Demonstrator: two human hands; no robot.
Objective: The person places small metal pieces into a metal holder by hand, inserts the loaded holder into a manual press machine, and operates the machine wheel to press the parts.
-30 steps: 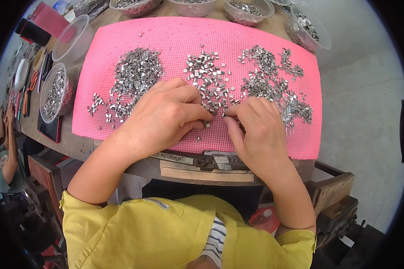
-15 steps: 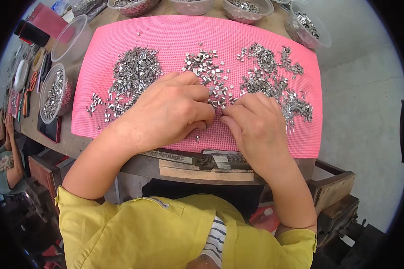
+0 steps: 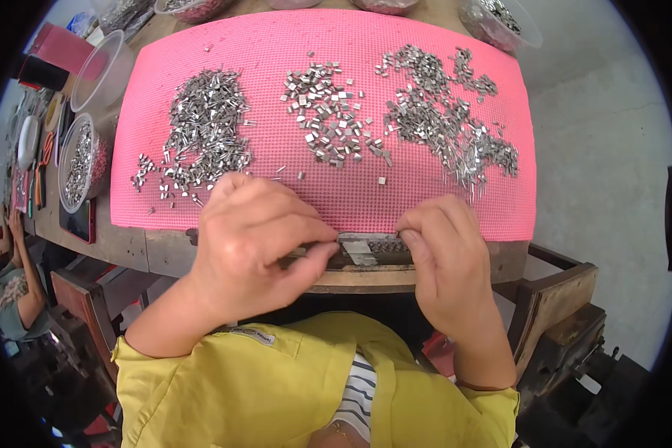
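At the front edge of the bench, my left hand (image 3: 257,243) is closed in a pinch of thumb and forefinger above a dark metal bar-like fixture (image 3: 377,249) with a light strip on it. My right hand (image 3: 446,250) pinches at the fixture's right part. Whatever is between the fingertips is too small or hidden to name. Beyond my hands, small shiny metal parts lie on a pink mesh mat (image 3: 351,37): a left heap of slim pieces (image 3: 209,123), a middle scatter of blocky pieces (image 3: 325,112) and a right heap of mixed pieces (image 3: 433,112).
A clear tub of metal parts (image 3: 82,164) and a see-through plastic tub (image 3: 101,71) stand left of the mat. A phone (image 3: 78,222) lies beside them. Another filled tub (image 3: 500,22) is at the far right. Another person's arm (image 3: 24,261) shows at far left.
Both hands have drawn back from the middle metal pieces to the fixture at the bench's front edge and moved apart. The view has shifted slightly.
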